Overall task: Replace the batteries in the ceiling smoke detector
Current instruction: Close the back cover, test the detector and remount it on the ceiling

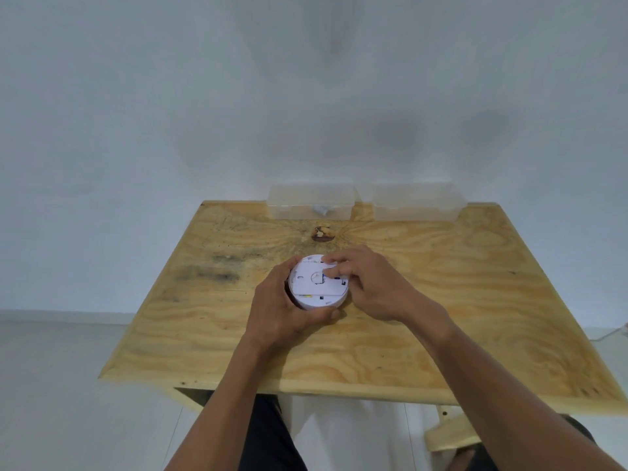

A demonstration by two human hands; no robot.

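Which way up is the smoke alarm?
Upside down: the alarm shows its flat back, with slots, held in the left hand.

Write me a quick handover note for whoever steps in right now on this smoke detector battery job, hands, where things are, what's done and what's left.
Left hand: wrapped around the smoke detector, holding it back-side up on the wooden table.
Right hand: fingertips on the detector's back, near the blue part at its centre; nothing held.
Two clear boxes stand at the table's far edge; the left box has something small and pale inside.
Done: detector is down on the table.
Left: whether a battery is in cannot be told. Finish the swap, close it, remount.
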